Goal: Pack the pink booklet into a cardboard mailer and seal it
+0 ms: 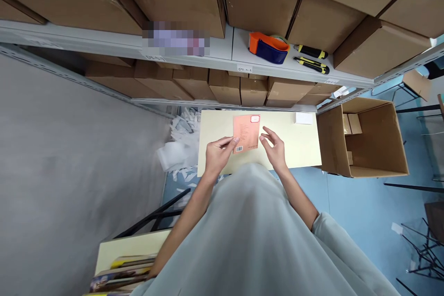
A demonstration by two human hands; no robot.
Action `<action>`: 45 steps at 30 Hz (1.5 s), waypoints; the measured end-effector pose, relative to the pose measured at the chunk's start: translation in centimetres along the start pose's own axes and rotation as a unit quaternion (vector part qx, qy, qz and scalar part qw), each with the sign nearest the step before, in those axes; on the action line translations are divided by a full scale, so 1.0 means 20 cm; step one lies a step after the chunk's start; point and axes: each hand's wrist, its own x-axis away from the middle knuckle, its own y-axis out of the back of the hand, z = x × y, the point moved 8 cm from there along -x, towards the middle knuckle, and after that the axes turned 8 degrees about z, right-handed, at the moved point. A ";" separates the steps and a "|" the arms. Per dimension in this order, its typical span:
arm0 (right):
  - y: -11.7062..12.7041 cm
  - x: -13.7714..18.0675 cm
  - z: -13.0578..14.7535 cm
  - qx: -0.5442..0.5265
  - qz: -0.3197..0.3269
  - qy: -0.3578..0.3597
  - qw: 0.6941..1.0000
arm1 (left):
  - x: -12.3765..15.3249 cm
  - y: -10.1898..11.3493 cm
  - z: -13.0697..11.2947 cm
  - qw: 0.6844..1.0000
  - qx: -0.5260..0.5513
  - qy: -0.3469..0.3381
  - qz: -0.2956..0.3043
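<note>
My left hand [219, 153] pinches the lower left edge of a thin salmon-pink booklet [247, 132], thumb on top. Small print, a barcode at the lower left and a white label with a red border [255, 119] at the upper right show on its face. Just off the booklet's right edge is my right hand [274, 145], its fingers bent and apart with nothing visible in them. Both hands are over a pale cream table [287, 148]. A small white block, perhaps a stack of labels [303, 118], lies toward the table's far right corner.
Grey shelving [215, 48] with cardboard boxes spans the back, holding an orange and blue tape dispenser [268, 47] and two utility knives [312, 58]. An open carton [374, 138] stands at right. Crumpled white scraps [183, 143] lie left; books [121, 275] sit lower left.
</note>
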 end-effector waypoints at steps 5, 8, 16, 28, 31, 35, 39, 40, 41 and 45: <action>-0.13 0.09 0.04 -0.006 0.074 -0.002 0.997 | 0.02 0.00 -0.10 0.998 -0.035 -0.033 -0.032; -0.22 0.12 0.05 -0.042 0.097 -0.004 0.994 | 0.07 -0.10 -0.16 0.996 -0.047 -0.077 -0.007; -0.12 0.08 -0.03 -0.092 0.074 -0.057 0.991 | 0.11 -0.22 -0.14 0.994 -0.013 -0.088 0.063; 0.06 0.10 0.04 -0.091 0.099 -0.050 0.990 | 0.07 -0.09 -0.19 0.994 -0.013 -0.102 0.021; 0.10 0.10 0.04 -0.074 0.103 -0.051 0.991 | 0.07 -0.13 -0.16 0.995 -0.013 -0.096 0.024; 0.18 0.10 0.02 -0.065 0.101 -0.049 0.992 | 0.06 -0.19 -0.14 0.996 -0.010 -0.085 0.026; 0.26 0.09 -0.02 -0.077 0.106 -0.052 0.990 | 0.06 -0.26 -0.13 0.997 -0.006 -0.077 0.022; 0.28 0.09 -0.03 -0.083 0.109 -0.053 0.989 | 0.06 -0.28 -0.12 0.997 -0.006 -0.074 0.021; 0.29 0.08 -0.04 -0.088 0.113 -0.056 0.988 | 0.06 -0.30 -0.12 0.997 -0.006 -0.071 0.018; 0.34 0.08 -0.09 -0.103 0.130 -0.068 0.984 | 0.08 -0.37 -0.11 0.998 -0.013 -0.057 0.012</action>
